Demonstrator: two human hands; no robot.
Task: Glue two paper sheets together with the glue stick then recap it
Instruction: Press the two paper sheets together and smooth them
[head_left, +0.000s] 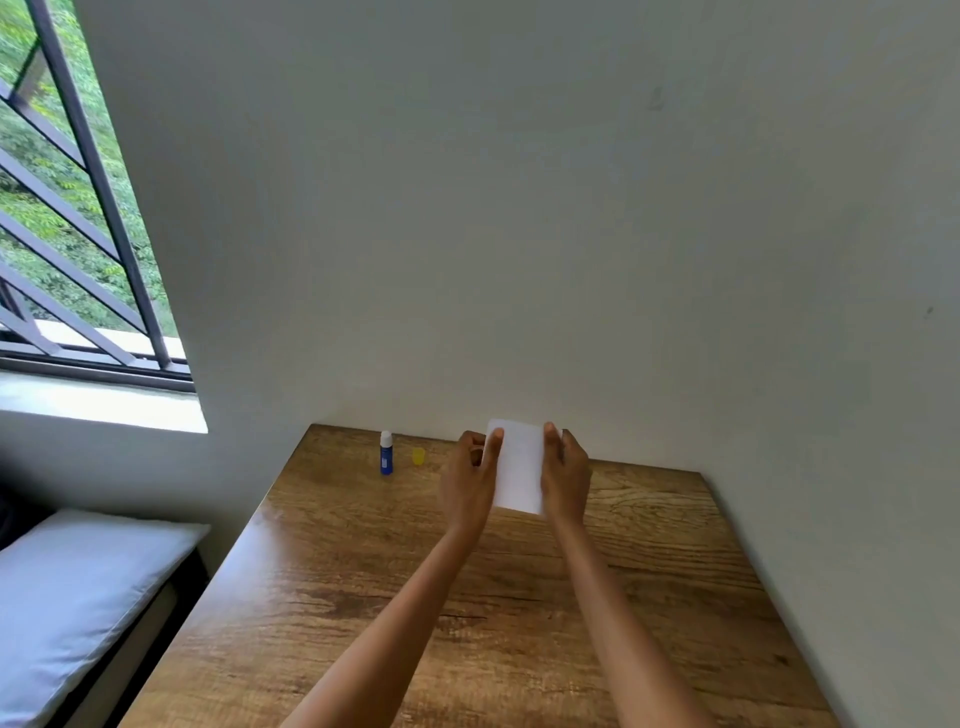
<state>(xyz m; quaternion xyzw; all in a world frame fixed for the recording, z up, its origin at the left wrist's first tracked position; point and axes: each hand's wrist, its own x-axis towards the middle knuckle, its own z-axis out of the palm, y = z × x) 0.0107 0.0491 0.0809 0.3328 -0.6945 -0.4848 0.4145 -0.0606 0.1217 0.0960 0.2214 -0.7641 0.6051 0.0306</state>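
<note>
Head view: both hands are raised over the far part of the brown wood-grain bench (363, 597), gripping a white rectangular paper sheet (519, 467) between them. Left hand (467, 483) pinches the sheet's left edge, thumb on the near face; right hand (566, 478) clasps the right edge. Whether one sheet or two are held cannot be told. Blue uncapped glue stick (386, 453) stands upright to the left of the hands, near the wall, with its small yellow cap (418, 456) just beside it, both apart from the hands.
</note>
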